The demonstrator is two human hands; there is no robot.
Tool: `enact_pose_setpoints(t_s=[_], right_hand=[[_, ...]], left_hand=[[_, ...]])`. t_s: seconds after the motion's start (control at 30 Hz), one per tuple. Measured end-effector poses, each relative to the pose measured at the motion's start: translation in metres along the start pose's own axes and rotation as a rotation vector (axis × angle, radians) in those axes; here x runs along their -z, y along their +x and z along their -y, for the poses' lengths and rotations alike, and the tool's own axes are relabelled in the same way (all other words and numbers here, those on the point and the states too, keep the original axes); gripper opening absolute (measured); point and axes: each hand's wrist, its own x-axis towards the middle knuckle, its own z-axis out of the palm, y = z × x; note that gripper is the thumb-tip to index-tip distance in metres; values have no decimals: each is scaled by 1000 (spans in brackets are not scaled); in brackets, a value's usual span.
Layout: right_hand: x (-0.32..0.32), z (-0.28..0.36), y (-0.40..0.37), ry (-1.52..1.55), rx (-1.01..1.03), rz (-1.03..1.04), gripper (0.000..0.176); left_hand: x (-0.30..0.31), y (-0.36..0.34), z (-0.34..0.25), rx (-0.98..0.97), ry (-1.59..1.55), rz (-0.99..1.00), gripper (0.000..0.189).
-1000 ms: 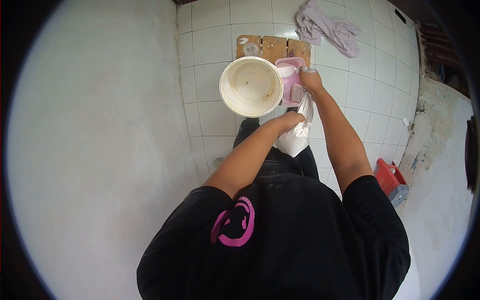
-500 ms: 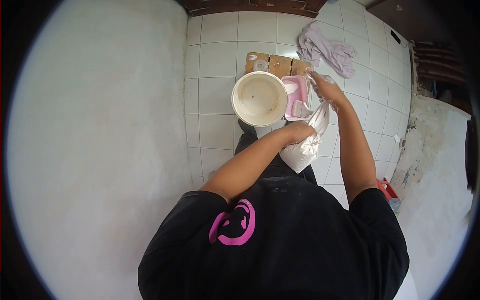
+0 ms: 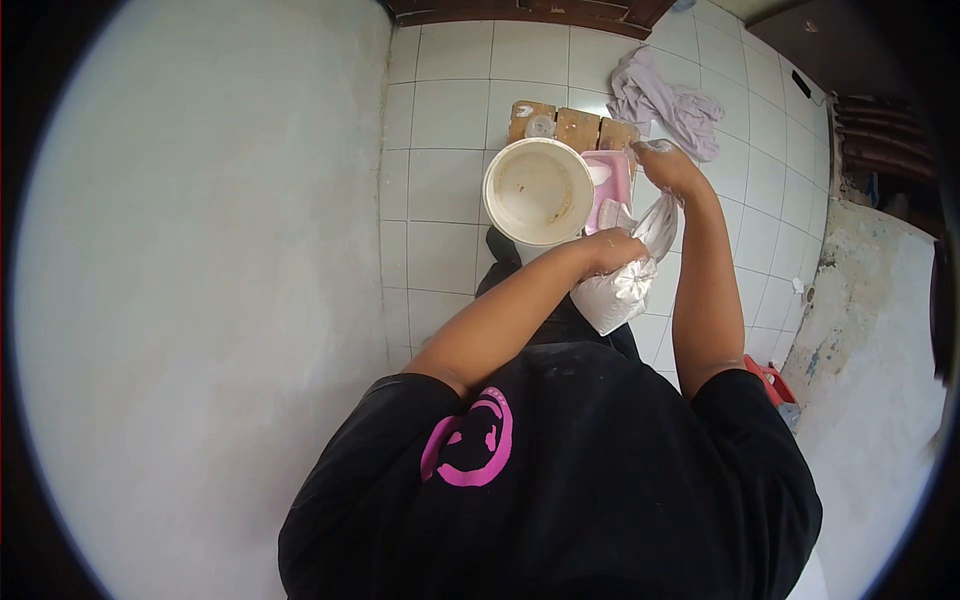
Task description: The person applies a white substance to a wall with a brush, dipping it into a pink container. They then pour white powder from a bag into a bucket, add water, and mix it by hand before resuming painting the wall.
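A clear plastic bag filled with white material hangs in front of my knees. My left hand is closed around its gathered neck. The loose upper part of the bag stretches up to my right hand, whose fingers are curled and smeared with white; the bag's end is partly hidden there. Beside my hands, a pink tray holds some white paste and a whitish blocky tool that my left hand partly covers. Left of the tray stands a cream bucket with stains inside.
Bucket and tray rest at a low wooden stool, with a small clear cup on it. A crumpled pale cloth lies on the tiled floor. Walls rise on both sides. A red object stands by the right wall.
My right hand has drawn slightly up and inward while twisting at the bag's upper end. My left hand still grips the neck. The whole view has shifted a little.
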Motion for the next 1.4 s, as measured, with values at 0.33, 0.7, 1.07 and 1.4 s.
enact_pose_setpoints(t_s=[0.33, 0.7, 1.07, 1.4], right_hand=[[-56, -46, 37, 103, 160, 1, 47], [-78, -80, 74, 277, -5, 17, 31], [-86, -80, 80, 303, -109, 36, 30], [-91, -78, 78, 340, -82, 6, 30]], left_hand=[[-14, 54, 44, 74, 3, -32, 39], [-11, 86, 66, 116, 70, -86, 45], [-13, 81, 66, 101, 37, -110, 50], [-11, 92, 79, 131, -1, -99, 46]])
